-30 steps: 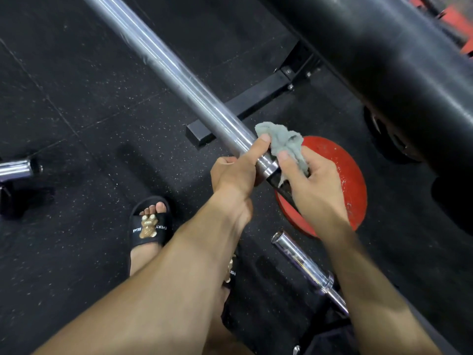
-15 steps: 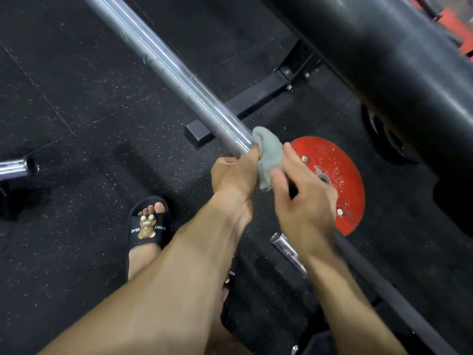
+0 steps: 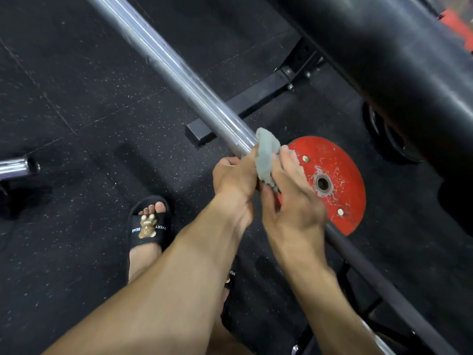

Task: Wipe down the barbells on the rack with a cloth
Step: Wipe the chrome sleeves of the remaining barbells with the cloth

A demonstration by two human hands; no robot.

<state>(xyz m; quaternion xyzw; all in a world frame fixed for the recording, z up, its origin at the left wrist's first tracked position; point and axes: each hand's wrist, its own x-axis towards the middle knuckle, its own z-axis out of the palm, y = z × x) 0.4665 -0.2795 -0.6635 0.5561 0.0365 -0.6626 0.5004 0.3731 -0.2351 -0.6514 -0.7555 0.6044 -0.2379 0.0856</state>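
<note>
no containers in shot; barbell [image 3: 179, 73] runs diagonally from upper left to lower right above the black rubber floor [image 3: 64, 111], grey cloth [image 3: 266, 156] bunched on it at the sleeve's inner end. left hand [image 3: 236, 179] curled round the bar just beside the cloth, right hand [image 3: 291, 201] fingers bent over the cloth, pressing it to the bar. red plate [image 3: 337, 180] flat on floor beneath, black slide sandal [image 3: 149, 224] near it.

Black slide sandal [image 3: 148, 226], near left on floor: strap printed "EVERY BEAR" in white, split by bear charm.
</note>
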